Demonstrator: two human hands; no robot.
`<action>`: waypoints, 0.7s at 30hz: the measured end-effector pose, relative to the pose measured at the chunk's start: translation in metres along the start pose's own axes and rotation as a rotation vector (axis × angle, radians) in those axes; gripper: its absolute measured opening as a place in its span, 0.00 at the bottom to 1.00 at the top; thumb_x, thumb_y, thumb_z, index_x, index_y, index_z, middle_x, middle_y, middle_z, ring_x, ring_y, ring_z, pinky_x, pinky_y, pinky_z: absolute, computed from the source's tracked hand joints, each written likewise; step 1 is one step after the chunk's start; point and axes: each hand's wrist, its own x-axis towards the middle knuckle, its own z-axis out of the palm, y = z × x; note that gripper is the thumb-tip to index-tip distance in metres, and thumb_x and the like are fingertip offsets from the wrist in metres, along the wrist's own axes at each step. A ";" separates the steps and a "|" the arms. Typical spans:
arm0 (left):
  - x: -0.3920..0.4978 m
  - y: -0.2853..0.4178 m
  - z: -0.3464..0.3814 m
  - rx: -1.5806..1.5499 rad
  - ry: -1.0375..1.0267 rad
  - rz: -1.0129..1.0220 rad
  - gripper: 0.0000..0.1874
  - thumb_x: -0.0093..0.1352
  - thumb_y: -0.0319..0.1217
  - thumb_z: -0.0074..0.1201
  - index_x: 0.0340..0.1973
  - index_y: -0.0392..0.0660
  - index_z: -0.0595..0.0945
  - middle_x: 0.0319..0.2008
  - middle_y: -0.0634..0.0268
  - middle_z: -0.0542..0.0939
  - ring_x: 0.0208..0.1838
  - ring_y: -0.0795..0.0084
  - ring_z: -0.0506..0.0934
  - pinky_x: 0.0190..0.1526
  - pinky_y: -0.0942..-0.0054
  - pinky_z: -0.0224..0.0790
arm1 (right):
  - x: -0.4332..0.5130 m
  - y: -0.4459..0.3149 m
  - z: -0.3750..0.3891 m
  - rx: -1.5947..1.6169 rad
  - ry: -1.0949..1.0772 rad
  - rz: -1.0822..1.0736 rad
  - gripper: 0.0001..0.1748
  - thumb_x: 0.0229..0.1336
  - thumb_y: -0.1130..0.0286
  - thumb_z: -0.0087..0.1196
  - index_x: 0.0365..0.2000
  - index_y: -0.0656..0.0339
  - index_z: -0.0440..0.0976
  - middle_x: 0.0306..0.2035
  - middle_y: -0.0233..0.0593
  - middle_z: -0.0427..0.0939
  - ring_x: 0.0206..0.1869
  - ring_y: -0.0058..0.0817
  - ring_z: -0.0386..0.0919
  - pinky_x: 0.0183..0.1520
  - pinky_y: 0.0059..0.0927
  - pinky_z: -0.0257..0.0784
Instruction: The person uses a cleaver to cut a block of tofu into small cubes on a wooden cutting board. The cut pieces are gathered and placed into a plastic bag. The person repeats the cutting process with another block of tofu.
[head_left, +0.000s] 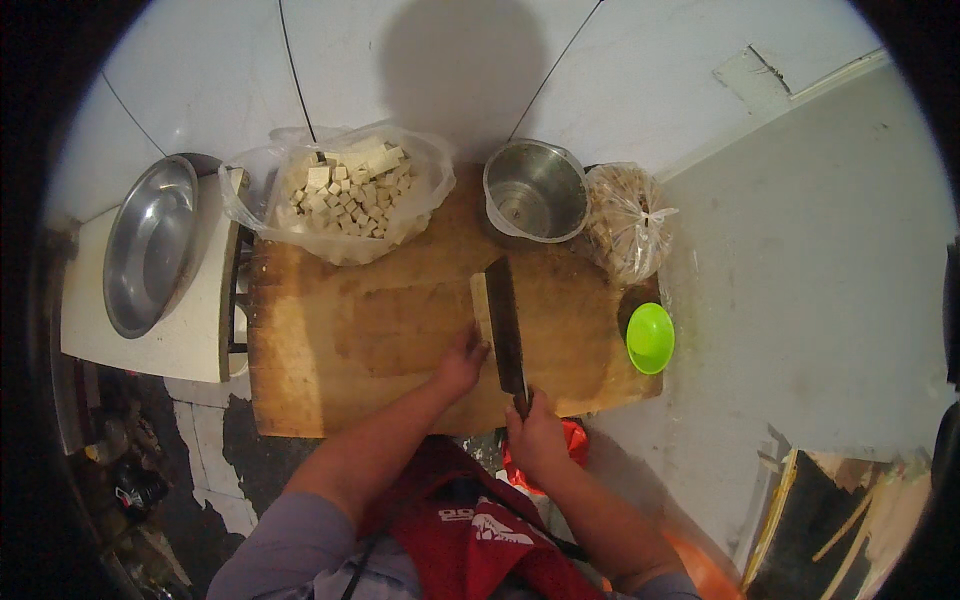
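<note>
My right hand (536, 435) is closed round the handle of a broad-bladed cleaver (505, 326), its blade pointing away from me over the wooden board. Along the blade's left side lies a narrow pale strip (481, 307), which looks like tofu. The fingers of my left hand (463, 364) touch the near end of that strip; whether they grip it I cannot tell. Behind, at the board's back left, an open clear plastic bag (439, 184) holds many pale tofu-like cubes (356, 199) and some larger pieces.
A metal pot (536, 191) stands at the back of the wooden board (405, 330), beside a tied plastic bag (628, 217). A green bowl (650, 339) is near the right edge, close to the wall. On a white surface (202, 330) at left rests an oval metal basin (150, 247).
</note>
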 end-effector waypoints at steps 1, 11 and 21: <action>-0.001 0.002 -0.001 -0.009 -0.009 -0.026 0.32 0.77 0.32 0.50 0.72 0.34 0.59 0.69 0.43 0.70 0.72 0.52 0.69 0.71 0.62 0.61 | 0.000 -0.001 0.000 -0.009 -0.006 0.003 0.27 0.68 0.61 0.53 0.59 0.67 0.62 0.47 0.65 0.78 0.51 0.63 0.77 0.53 0.57 0.73; 0.004 0.001 -0.005 0.051 -0.040 0.075 0.30 0.76 0.32 0.50 0.71 0.33 0.62 0.65 0.42 0.74 0.68 0.51 0.73 0.67 0.62 0.65 | 0.007 0.004 0.007 -0.011 -0.004 0.009 0.26 0.68 0.61 0.52 0.59 0.67 0.62 0.45 0.67 0.79 0.48 0.66 0.77 0.52 0.60 0.73; 0.004 0.000 -0.002 0.147 -0.016 0.091 0.31 0.75 0.31 0.52 0.70 0.34 0.63 0.61 0.40 0.77 0.63 0.47 0.77 0.63 0.59 0.70 | 0.000 -0.002 0.007 -0.091 -0.055 0.067 0.23 0.68 0.62 0.51 0.55 0.68 0.62 0.44 0.66 0.79 0.45 0.66 0.79 0.51 0.60 0.73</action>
